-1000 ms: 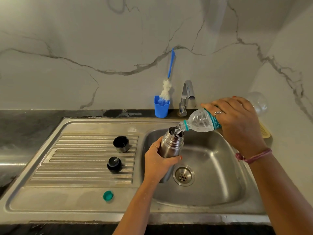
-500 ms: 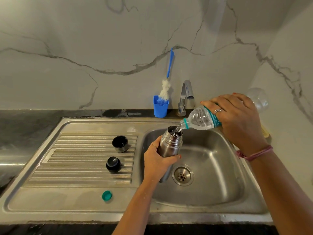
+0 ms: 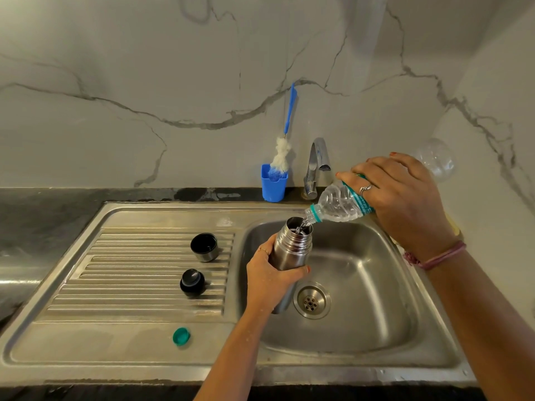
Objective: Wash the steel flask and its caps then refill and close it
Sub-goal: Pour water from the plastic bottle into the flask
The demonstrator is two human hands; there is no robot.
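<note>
Steel flask (image 3: 292, 250): open-mouthed, upright over sink basin (image 3: 362, 299), gripped by left hand (image 3: 270, 280). Plastic water bottle (image 3: 338, 205): tilted, right hand (image 3: 402, 198) wrapped around it, pouring into flask.

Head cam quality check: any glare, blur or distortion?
Head view: wide-angle bowing bends the sink rim and counter edge; soft glare on the basin floor and a bright streak at far left; the plastic bottle base beyond the right hand looks faint against the wall; flask sharp.
</note>
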